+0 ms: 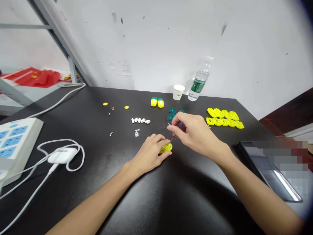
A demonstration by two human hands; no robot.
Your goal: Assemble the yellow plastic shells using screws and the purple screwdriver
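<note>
On the black table, my left hand (152,150) grips a small yellow plastic casing (166,148) between thumb and fingers. My right hand (195,132) is closed around the dark handle of a screwdriver (180,126). Its thin shaft slants down to the casing, and the tip appears to meet the casing's upper edge. Dark green plastic parts (171,114) lie just beyond my right hand, which partly covers them. Left of them are a row of white plastic pieces (140,120) and a little heap of clear rings (137,133).
Yellow shells (225,122) lie in rows at right, near a tablet (269,171). A paper cup (178,92), a water bottle (199,83) and two yellow-green units (157,102) stand at the back. Leftward are yellow discs (126,107), a power strip (21,140) and a cabled white charger (63,155).
</note>
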